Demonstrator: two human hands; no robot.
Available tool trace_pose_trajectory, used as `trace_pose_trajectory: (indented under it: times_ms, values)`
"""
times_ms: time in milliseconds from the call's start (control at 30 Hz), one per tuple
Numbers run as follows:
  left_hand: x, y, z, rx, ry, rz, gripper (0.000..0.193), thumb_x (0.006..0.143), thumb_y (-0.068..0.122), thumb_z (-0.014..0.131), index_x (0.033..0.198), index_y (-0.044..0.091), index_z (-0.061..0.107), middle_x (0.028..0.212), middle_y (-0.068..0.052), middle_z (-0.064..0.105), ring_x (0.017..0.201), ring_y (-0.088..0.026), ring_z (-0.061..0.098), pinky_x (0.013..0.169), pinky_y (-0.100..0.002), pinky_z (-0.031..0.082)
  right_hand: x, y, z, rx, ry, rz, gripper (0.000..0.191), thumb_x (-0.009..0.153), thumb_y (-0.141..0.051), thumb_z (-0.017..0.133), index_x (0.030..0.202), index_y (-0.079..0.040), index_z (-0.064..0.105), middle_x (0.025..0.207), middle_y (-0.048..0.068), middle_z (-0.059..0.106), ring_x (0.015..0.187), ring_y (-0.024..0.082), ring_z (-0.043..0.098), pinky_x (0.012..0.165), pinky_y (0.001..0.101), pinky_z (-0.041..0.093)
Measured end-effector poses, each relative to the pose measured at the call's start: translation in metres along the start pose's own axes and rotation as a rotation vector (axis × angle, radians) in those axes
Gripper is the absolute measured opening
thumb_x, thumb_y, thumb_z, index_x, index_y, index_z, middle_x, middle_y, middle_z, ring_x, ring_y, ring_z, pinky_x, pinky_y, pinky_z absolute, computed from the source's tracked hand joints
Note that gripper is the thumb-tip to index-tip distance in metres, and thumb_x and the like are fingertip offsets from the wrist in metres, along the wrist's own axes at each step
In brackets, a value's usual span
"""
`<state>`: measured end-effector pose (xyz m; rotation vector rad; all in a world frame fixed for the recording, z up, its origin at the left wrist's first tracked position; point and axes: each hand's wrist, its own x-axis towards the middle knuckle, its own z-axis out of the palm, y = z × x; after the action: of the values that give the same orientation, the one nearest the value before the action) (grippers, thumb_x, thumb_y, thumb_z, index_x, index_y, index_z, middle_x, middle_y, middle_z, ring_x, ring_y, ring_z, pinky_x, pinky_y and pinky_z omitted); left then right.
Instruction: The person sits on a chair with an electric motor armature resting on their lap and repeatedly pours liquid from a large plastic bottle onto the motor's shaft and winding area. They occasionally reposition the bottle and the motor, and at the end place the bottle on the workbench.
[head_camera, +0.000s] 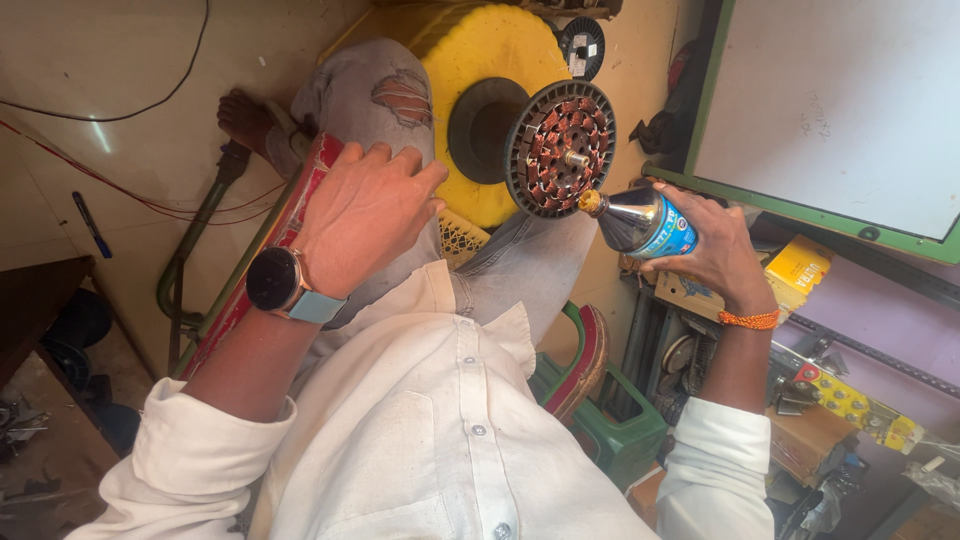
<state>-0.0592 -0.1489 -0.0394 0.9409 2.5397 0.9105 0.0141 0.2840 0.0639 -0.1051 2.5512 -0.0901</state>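
My right hand (715, 250) grips a dark plastic bottle (640, 222) with a blue label, tilted so its yellow neck touches the rim of a round black stator (560, 148) wound with copper coils. The stator stands on edge against a yellow plastic stool (480, 50), with a short metal shaft at its middle. My left hand (365, 215) rests flat on my left thigh in grey ripped jeans, fingers apart and holding nothing. A black watch with a pale blue strap is on that wrist. An orange thread circles my right wrist.
A green-framed white board (840, 110) lies at the right. Below it sit a yellow box (800, 265), tools and a green crate (610, 430). A blue pen (92, 225) and thin wires lie on the tan floor at the left. A green pipe (190, 250) runs beside my seat.
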Motion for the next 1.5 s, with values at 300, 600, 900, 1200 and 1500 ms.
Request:
trace_pose_trajectory:
  times_ms: [300, 600, 900, 1200, 1500]
  values:
    - [0.0, 0.0, 0.003, 0.016, 0.003, 0.015, 0.021, 0.091, 0.028, 0.071, 0.101, 0.01, 0.069, 0.089, -0.008, 0.067, 0.087, -0.029, 0.066, 0.076, -0.043, 0.047, -0.001, 0.013, 0.003, 0.009, 0.077, -0.034, 0.111, 0.054, -0.059, 0.086, 0.152, -0.017, 0.054, 0.13, 0.012, 0.069, 0.116, 0.03, 0.065, 0.1, 0.0452, 0.041]
    - [0.003, 0.005, -0.003, 0.006, -0.03, 0.0, 0.023, 0.09, 0.027, 0.071, 0.107, 0.011, 0.07, 0.091, -0.007, 0.068, 0.084, -0.029, 0.066, 0.074, -0.044, 0.047, -0.005, 0.023, 0.018, 0.091, 0.114, -0.02, 0.109, 0.053, -0.056, 0.087, 0.15, -0.019, 0.056, 0.135, 0.011, 0.067, 0.118, 0.03, 0.063, 0.095, 0.0417, 0.04]
    - [0.003, 0.005, 0.006, 0.045, -0.052, 0.01, 0.023, 0.092, 0.027, 0.07, 0.109, 0.011, 0.07, 0.092, -0.008, 0.069, 0.083, -0.03, 0.066, 0.073, -0.045, 0.048, -0.012, 0.017, 0.028, 0.06, 0.129, -0.08, 0.106, 0.054, -0.054, 0.087, 0.149, -0.019, 0.057, 0.138, 0.007, 0.067, 0.12, 0.027, 0.063, 0.096, 0.0417, 0.039]
    - [0.001, 0.008, 0.004, 0.065, -0.039, 0.017, 0.023, 0.091, 0.027, 0.07, 0.108, 0.012, 0.071, 0.091, -0.007, 0.07, 0.084, -0.03, 0.066, 0.073, -0.046, 0.049, -0.004, 0.009, -0.003, -0.067, 0.148, -0.078, 0.1, 0.057, -0.051, 0.088, 0.149, -0.022, 0.059, 0.135, 0.004, 0.069, 0.117, 0.026, 0.064, 0.094, 0.044, 0.039]
    - [-0.002, 0.009, 0.001, 0.047, -0.029, 0.025, 0.023, 0.092, 0.027, 0.07, 0.109, 0.011, 0.071, 0.094, -0.008, 0.07, 0.085, -0.031, 0.066, 0.075, -0.046, 0.049, -0.007, 0.009, 0.01, -0.002, 0.077, -0.047, 0.106, 0.057, -0.057, 0.086, 0.152, -0.024, 0.054, 0.126, 0.006, 0.068, 0.113, 0.028, 0.064, 0.091, 0.0443, 0.042]
